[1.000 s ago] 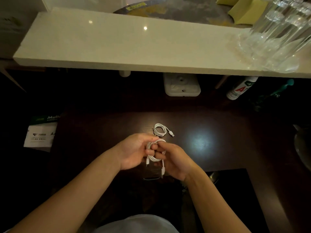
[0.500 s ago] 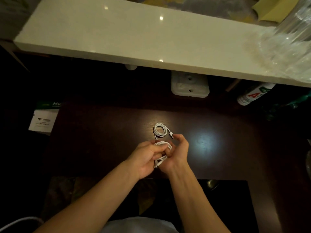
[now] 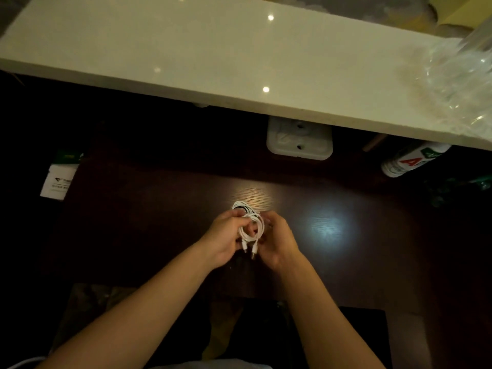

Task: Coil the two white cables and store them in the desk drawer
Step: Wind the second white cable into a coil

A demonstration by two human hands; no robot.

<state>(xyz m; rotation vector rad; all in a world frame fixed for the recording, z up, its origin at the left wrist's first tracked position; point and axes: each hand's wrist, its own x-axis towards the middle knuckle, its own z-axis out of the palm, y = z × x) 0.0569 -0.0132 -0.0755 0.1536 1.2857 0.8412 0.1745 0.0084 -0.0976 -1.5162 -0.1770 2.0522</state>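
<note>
Presently: held coil point(image 3: 251, 230), pinched by left hand point(image 3: 223, 239) and right hand point(image 3: 279, 242); second coil point(image 3: 241, 206) on desk point(image 3: 159, 209) just beyond the fingers point(image 3: 237, 218).

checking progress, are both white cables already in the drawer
No, one coiled cable is between the left hand and right hand, the other coil lies on the desk.

Both hands close together, left hand point(image 3: 223, 239) and right hand point(image 3: 277, 242) fingers pinched, forearms converging.
</note>
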